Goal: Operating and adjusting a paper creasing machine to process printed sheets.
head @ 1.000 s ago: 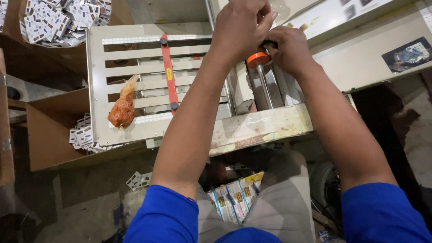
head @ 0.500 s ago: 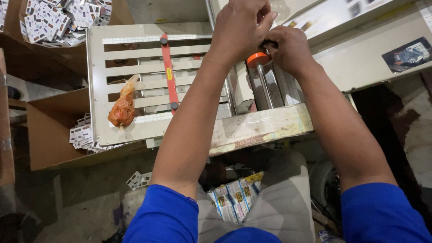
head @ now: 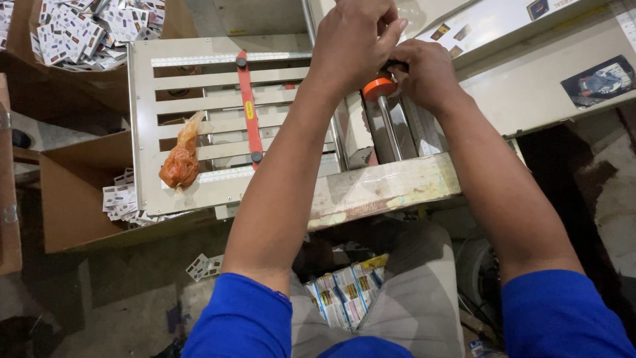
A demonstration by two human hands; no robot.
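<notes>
head view: both hands meet over orange knob (head: 379, 87) on upright metal rod (head: 391, 129). left hand (head: 354, 41) curled above knob, right hand (head: 427, 74) pinching beside it; real grip hidden.

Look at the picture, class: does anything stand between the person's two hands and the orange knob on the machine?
Nothing visible does. The left hand and right hand are both already at the orange knob, closed round the part above it, with no object between them.

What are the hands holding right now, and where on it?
Both hands, left hand and right hand, close around the top of the machine's orange-capped roller; the exact grip is hidden by the fingers.
</notes>
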